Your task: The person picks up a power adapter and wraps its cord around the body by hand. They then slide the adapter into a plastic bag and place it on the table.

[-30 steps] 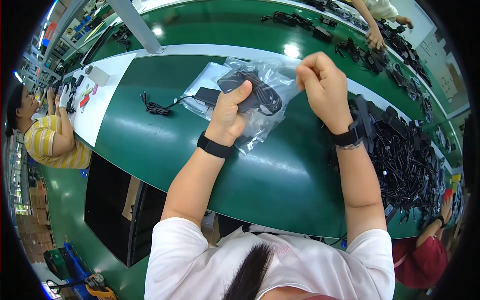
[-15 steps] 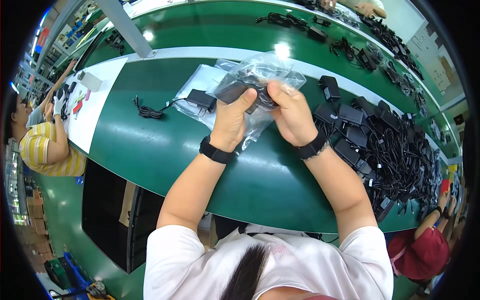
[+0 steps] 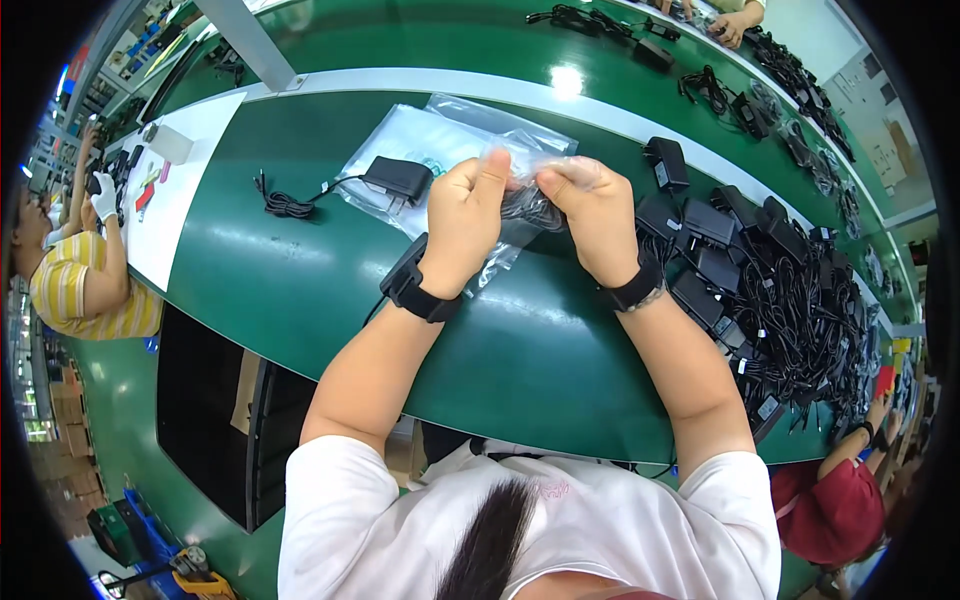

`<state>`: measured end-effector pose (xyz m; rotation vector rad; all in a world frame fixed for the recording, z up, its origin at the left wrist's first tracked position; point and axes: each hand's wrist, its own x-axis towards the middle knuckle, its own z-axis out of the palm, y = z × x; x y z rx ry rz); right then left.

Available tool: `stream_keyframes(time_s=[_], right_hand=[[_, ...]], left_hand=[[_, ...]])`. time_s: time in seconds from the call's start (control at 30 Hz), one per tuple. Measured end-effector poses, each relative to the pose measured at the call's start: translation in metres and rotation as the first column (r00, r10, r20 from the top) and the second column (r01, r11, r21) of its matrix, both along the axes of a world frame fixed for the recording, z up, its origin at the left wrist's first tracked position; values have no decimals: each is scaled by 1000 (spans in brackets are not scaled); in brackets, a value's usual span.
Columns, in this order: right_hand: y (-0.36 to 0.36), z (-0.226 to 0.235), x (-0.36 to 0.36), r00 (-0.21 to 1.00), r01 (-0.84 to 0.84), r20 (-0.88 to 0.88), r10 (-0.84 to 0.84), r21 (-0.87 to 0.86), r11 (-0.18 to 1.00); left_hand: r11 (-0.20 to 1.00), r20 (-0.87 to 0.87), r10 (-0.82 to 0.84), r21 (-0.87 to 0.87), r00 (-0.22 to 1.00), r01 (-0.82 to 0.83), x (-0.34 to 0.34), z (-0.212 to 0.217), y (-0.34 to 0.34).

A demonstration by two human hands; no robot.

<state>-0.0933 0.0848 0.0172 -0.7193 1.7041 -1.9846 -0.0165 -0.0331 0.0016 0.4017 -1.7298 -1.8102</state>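
Left hand (image 3: 468,210) and right hand (image 3: 597,215) grip a clear bag (image 3: 524,171); its coiled black cord (image 3: 535,208) sits between them.

Factory workshop: long green benches (image 3: 560,370), heaped power adapters (image 3: 720,268), seated-close co-workers (image 3: 75,285).

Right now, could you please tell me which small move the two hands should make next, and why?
Probably, the left hand and right hand should smooth the clear plastic bag between them, since both pinch it and it looks crumpled above the coiled black cable.
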Motion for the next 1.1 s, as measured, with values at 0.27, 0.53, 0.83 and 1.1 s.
stream_keyframes(time_s=[0.27, 0.53, 0.83, 1.1], right_hand=[[-5, 3, -1, 983, -103, 142, 118, -108, 989], [7, -4, -12, 953, -177, 233, 194, -92, 980], [25, 24, 8, 929, -188, -298, 217, 122, 975], [28, 63, -33, 748, -638, 405, 526, 221, 737]], left_hand=[[971, -77, 121, 215, 990, -102, 2, 8, 1], [932, -162, -155, 303, 975, 198, 5, 18, -5], [993, -10, -116, -24, 993, 115, 8, 26, -10], [981, 232, -194, 53, 953, 187, 10, 29, -9]])
